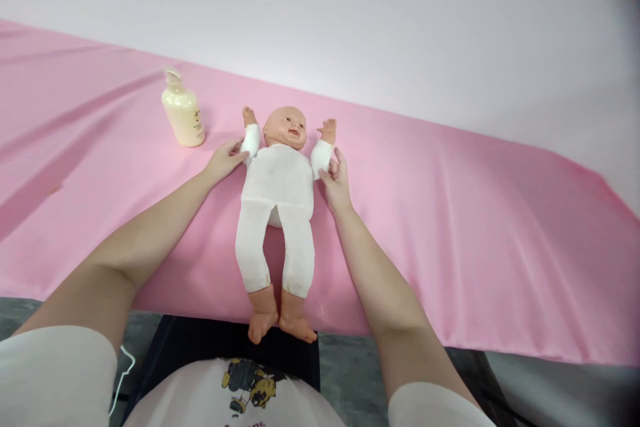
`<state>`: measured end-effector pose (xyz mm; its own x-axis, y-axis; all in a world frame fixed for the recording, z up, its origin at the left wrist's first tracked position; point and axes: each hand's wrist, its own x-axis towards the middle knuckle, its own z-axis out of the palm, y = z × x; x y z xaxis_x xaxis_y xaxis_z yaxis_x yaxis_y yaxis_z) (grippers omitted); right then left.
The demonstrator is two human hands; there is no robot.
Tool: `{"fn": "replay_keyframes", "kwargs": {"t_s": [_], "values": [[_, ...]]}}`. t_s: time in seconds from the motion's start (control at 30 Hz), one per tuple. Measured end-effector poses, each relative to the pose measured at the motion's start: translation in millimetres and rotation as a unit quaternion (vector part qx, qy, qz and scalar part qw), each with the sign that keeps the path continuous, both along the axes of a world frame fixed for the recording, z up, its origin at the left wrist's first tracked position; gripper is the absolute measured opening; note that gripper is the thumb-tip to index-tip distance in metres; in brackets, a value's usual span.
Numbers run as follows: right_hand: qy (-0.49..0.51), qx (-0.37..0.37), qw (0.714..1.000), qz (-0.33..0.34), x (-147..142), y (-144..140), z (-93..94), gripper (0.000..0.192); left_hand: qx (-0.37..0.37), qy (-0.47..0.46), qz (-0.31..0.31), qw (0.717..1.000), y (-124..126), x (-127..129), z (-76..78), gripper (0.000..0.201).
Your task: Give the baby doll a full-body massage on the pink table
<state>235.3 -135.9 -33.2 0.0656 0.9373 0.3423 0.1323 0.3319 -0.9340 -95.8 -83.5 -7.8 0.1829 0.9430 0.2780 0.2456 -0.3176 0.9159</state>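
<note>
Our left hand (223, 161) and right hand (339, 185) hold a white-bodied baby doll (278, 177) by its arms; it lies face-up between them on pink cloth (425, 227). A pale-yellow pump bottle (183, 119) stands beyond our left grip.

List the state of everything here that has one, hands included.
Doll: face up, arms raised, dressed in white
Left hand: holding one doll arm
Right hand: holding the other
Pump bottle: upright, pump fitted
Pink cloth: spread out, creased
</note>
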Motion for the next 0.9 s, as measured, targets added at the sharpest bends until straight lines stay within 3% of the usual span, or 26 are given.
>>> {"fn": "replay_keyframes", "kwargs": {"t_s": [0.07, 0.13, 0.23, 0.3, 0.4, 0.67, 0.9], "values": [[0.046, 0.0, 0.999, -0.005, -1, 1, 1.2, 0.08, -0.023, -0.097, -0.022, 0.995, 1, 2, 0.1, 0.062], [0.077, -0.012, 0.997, -0.01, -1, 1, 3.0, 0.062, -0.047, -0.156, -0.039, 0.986, 0, 3, 2.3, 0.064], [0.113, -0.04, 0.993, -0.008, -1, -1, 6.1, 0.028, -0.079, -0.198, -0.051, 0.976, -3, 5, 6.7, 0.053], [0.126, -0.044, 0.991, -0.012, -2, -3, 7.9, 0.019, -0.091, -0.206, -0.057, 0.973, -6, 6, 8.2, 0.037], [0.134, -0.043, 0.99, -0.019, -4, -5, 10.0, 0.023, -0.097, -0.194, -0.077, 0.973, -9, 6, 8.1, 0.022], [0.118, -0.071, 0.99, -0.012, -4, -8, 14.0, 0.018, -0.088, -0.183, -0.089, 0.975, -9, 6, 6.7, 0.025], [0.14, -0.034, 0.989, -0.006, -2, -1, 9.0, 0.05, -0.051, -0.186, -0.043, 0.98, -6, 9, 8.3, 0.047]]}}
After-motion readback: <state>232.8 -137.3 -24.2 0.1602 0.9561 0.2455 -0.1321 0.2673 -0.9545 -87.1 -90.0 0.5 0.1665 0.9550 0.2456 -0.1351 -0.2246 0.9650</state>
